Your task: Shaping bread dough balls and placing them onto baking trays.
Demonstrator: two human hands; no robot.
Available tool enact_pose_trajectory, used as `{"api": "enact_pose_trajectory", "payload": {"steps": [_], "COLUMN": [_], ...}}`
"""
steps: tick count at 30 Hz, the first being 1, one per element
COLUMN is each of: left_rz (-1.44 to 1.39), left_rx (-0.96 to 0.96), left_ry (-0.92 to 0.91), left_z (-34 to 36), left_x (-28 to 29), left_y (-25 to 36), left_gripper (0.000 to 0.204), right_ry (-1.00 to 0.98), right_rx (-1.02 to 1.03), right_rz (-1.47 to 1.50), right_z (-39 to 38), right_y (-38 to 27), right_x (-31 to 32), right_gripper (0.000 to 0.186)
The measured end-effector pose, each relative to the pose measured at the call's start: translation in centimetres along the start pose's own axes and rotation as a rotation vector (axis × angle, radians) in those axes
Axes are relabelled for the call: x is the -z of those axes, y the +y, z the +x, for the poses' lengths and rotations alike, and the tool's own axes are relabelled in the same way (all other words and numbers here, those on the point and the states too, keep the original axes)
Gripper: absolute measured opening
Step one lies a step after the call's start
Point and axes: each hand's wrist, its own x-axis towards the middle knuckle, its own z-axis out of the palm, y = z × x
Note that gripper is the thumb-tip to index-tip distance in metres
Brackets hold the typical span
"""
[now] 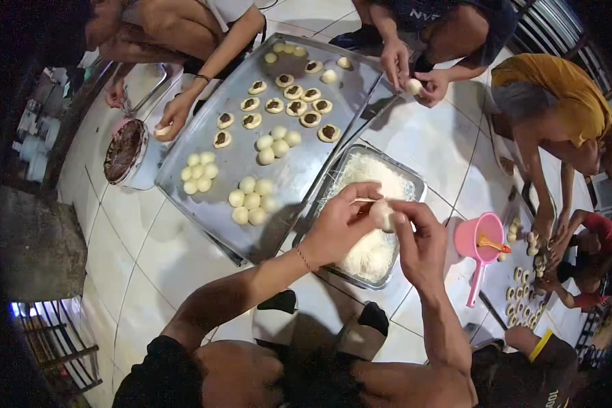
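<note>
My left hand and my right hand pinch a small piece of pale dough between their fingers; its underside is partly hidden. They are over a metal tray holding fine pale shreds. Just beyond stands a large metal sheet bearing groups of round dough balls and flattened rounds topped with dark brown filling. To the right of my right hand is a pink dipper with an orange utensil in it.
Co-workers' hands work dough at upper left and top right. A bowl of brown filling stands at left. On the right, people crouch by another dough tray. A dark metal rack is at lower left, above white floor tiles.
</note>
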Motion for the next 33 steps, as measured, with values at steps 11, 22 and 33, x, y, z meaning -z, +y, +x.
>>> {"api": "enact_pose_trajectory", "payload": {"steps": [11, 22, 33], "left_rz": [0.049, 0.051, -0.644], "left_rx": [0.008, 0.133, 0.831], "left_ry": [-0.046, -0.137, -0.089], "left_z": [-0.4, -0.7, -1.2], "left_x": [0.2, 0.3, 4.6], "left_y": [1.3, 1.6, 0.5], "left_gripper": [0.046, 0.029, 0.019], "right_ry": [-0.04, -0.114, -0.217], "right_rx": [0.019, 0.015, 0.036], "right_rz": [0.108, 0.16, 0.021], "right_z": [-0.2, 0.2, -1.5], "right_y": [-0.6, 0.0, 1.9], "right_x": [-0.2, 0.5, -2.2], "right_gripper": [0.01, 0.01, 0.011]}}
